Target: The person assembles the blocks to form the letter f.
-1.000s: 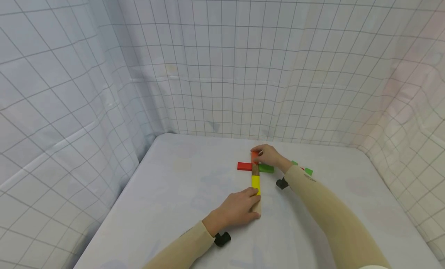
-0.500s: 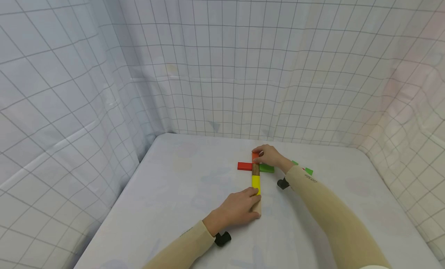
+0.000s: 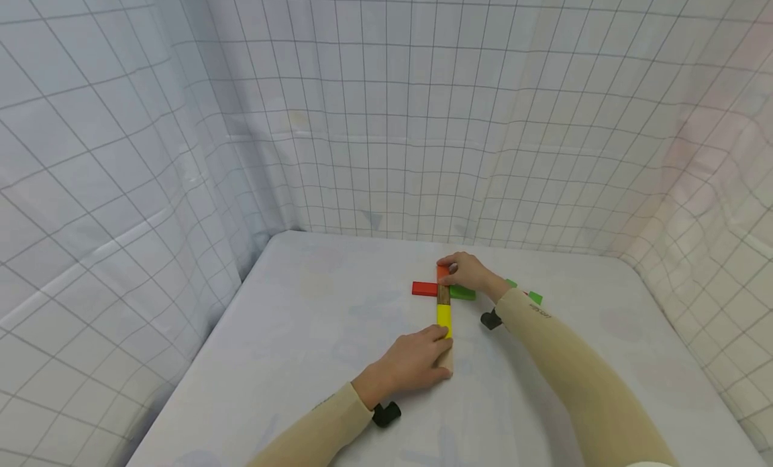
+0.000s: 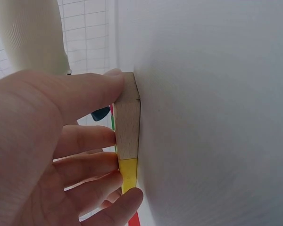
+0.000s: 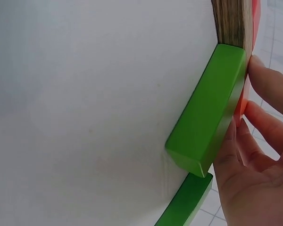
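Several flat blocks lie in a cross on the white table. Its long line runs from an orange block at the far end through a brown wood block and a yellow block to a pale wood block. A red block and a green block form the side arms. My left hand rests along the pale and yellow blocks, thumb at the near end and fingers spread. My right hand pinches the orange block, covering part of it.
Beyond my right wrist lie further pieces, including a loose green block, partly hidden by the sleeve. A black wrist camera juts out under my left cuff, another under the right. Checked cloth walls in the table.
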Tool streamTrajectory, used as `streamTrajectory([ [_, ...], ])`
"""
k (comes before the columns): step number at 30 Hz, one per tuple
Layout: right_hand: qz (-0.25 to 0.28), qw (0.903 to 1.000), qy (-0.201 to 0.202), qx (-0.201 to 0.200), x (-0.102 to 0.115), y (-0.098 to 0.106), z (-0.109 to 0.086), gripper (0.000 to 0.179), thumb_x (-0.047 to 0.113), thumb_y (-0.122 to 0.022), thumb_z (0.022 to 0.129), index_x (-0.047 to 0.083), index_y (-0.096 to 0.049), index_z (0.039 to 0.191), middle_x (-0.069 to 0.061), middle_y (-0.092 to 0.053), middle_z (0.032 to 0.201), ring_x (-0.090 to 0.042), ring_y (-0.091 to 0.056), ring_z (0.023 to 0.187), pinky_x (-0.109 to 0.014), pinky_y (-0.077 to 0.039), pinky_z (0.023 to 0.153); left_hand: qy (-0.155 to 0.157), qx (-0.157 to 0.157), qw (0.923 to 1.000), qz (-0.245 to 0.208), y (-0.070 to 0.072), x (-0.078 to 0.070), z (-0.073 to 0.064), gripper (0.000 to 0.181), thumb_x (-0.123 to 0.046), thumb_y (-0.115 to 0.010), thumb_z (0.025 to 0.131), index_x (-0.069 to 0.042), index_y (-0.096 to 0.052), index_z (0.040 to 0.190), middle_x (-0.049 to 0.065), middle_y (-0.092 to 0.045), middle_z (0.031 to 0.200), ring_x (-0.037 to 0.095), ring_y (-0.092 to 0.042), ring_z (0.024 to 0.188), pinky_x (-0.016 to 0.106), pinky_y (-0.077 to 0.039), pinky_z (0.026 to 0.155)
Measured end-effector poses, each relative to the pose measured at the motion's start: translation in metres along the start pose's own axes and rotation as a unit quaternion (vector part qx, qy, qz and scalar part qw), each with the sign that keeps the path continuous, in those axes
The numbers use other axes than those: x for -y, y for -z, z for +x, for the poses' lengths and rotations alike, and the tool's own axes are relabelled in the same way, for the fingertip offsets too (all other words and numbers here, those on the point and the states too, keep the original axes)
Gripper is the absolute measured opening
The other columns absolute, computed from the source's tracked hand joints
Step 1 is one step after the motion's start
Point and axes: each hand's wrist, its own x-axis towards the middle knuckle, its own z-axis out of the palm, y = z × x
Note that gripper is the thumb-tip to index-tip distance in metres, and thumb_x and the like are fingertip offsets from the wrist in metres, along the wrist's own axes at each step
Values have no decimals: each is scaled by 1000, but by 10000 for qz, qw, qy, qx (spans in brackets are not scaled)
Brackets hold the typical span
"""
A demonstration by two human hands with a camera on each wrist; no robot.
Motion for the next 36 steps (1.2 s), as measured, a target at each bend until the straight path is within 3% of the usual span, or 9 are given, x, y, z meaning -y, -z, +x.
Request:
streamTrajectory([
  [12,-30,10000,-27,-74,1,0,-3,54,21,-78,90,9,-61,139,-13,-59,132,-29,-58,116,-44,-50,95,-13,-23,10000,10,1,-2,0,56,-46,-68,94,-13,-60,139,2,-51,143,12,-49,129,29,-50,95],
  [22,-284,9994,-2,-190,5,-1,-4,53,22,-79,90,8,-61,138,-11,-60,130,-25,-60,109,-38,-52,90,28,18,10000,22,3,-2,0,56,-46,-68,94,-13,-60,139,1,-51,144,11,-48,130,28,-49,97],
  [28,-343,9990,74,-286,13,16,-10,50,19,-76,91,7,-61,138,-13,-61,131,-27,-60,109,-40,-52,90,71,21,9999,-68,1,-2,1,56,-47,-70,93,-14,-61,138,1,-51,143,11,-48,129,28,-49,95],
  [36,-654,9960,345,-499,7,40,-19,45,19,-71,95,4,-62,136,-19,-63,128,-30,-59,109,-44,-50,92,37,-25,10000,-43,0,-2,2,55,-45,-70,94,-12,-61,137,2,-51,142,12,-49,128,29,-50,94],
])
